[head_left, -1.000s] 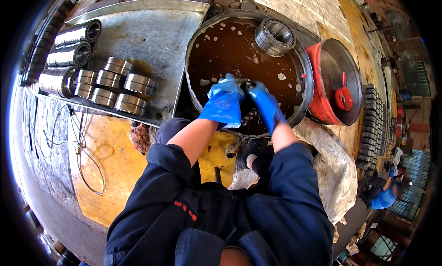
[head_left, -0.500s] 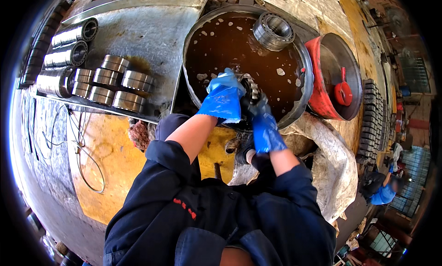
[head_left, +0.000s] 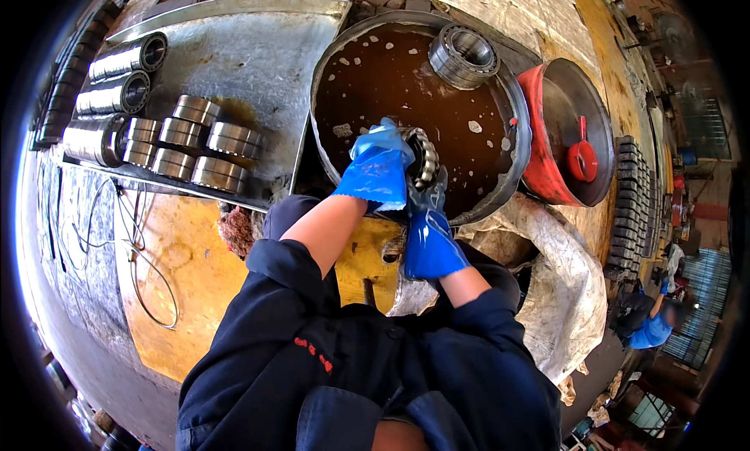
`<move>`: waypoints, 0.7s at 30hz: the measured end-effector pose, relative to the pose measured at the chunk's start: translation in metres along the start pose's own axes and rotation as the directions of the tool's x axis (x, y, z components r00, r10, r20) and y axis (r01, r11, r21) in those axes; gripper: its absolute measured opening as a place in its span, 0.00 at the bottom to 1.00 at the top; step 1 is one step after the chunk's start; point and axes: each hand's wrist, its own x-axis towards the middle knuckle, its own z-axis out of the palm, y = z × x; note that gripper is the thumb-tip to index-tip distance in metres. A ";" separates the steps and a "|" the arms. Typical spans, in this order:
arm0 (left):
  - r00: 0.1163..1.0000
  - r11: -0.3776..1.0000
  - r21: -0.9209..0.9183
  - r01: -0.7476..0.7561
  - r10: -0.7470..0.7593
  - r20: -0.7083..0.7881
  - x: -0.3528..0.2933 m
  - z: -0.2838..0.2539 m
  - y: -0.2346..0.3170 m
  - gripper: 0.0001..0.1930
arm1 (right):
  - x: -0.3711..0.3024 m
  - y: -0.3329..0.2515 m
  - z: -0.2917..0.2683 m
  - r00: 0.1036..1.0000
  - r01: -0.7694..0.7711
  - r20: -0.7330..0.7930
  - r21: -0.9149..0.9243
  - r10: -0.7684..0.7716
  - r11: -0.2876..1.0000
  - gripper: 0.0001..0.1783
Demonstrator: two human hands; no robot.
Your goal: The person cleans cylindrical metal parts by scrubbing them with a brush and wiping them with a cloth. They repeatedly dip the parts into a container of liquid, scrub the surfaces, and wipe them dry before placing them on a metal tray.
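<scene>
Over the near side of a round tub [head_left: 517, 123] of brown liquid, I hold a roller bearing [head_left: 426, 160] tilted, its row of shiny rollers facing right. My left hand [head_left: 383, 156], in a blue rubber glove, grips it from the left, and the glove hides much of the ring. At its lower edge is my right hand [head_left: 428, 205], gloved in blue too, with its fingers against the bearing; the thumb is hard to make out. Another steel bearing [head_left: 464, 57] rests at the tub's far right rim.
A metal tray [head_left: 258, 49] on the left carries several steel bearings [head_left: 191, 142]. Right of the tub, a red drum [head_left: 539, 139] holds a red ladle [head_left: 582, 158]. Dirty sheeting [head_left: 562, 295] lies near my right side. A co-worker [head_left: 652, 326] is far right.
My right hand has moved down and left along the bearing, and its forearm has drawn toward me. More of the rollers shows. The left hand stays nearly in place.
</scene>
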 end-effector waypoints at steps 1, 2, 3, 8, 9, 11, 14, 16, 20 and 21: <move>0.999 1.000 -0.011 0.022 -0.022 -0.024 0.003 0.002 -0.009 0.28 | -0.008 -0.010 0.005 1.000 -0.031 0.001 -0.083 0.031 0.996 0.45; 0.998 0.999 -0.029 0.038 -0.039 -0.046 0.004 0.007 -0.016 0.28 | -0.018 -0.025 0.003 0.998 -0.061 -0.007 -0.175 0.061 0.983 0.45; 0.996 0.997 -0.041 0.058 -0.061 -0.070 0.003 0.009 -0.024 0.28 | -0.030 -0.046 0.001 0.996 -0.088 -0.012 -0.258 0.088 0.962 0.45; 0.995 0.997 -0.052 0.060 -0.064 -0.079 -0.003 0.002 -0.009 0.29 | 0.024 -0.117 -0.034 0.881 -0.199 0.417 -0.105 0.225 0.974 0.34; 0.995 0.997 -0.050 0.061 -0.065 -0.076 -0.003 0.001 -0.012 0.29 | 0.023 -0.119 -0.033 0.843 -0.225 0.511 0.050 0.169 0.973 0.32; 0.996 0.996 -0.057 0.062 -0.065 -0.060 -0.004 -0.001 -0.016 0.28 | 0.025 -0.110 -0.023 0.859 -0.196 0.493 0.066 0.139 0.978 0.32; 0.998 0.998 -0.055 -0.013 0.009 -0.068 -0.003 -0.001 0.000 0.27 | 0.036 -0.032 -0.009 0.994 -0.072 0.069 -0.117 0.081 0.990 0.38; 0.995 0.999 -0.042 0.003 -0.007 -0.097 0.006 0.013 -0.016 0.28 | -0.010 -0.030 0.013 0.995 0.020 -0.100 -0.023 -0.022 1.000 0.39; 0.998 0.998 -0.035 0.050 -0.051 -0.024 -0.002 -0.002 -0.012 0.28 | -0.060 -0.059 -0.002 0.985 -0.072 -0.169 -0.213 0.036 0.974 0.40; 0.997 0.996 -0.046 0.072 -0.074 -0.033 -0.003 -0.002 -0.015 0.28 | -0.049 -0.076 -0.004 0.988 -0.110 -0.136 -0.318 0.069 0.942 0.41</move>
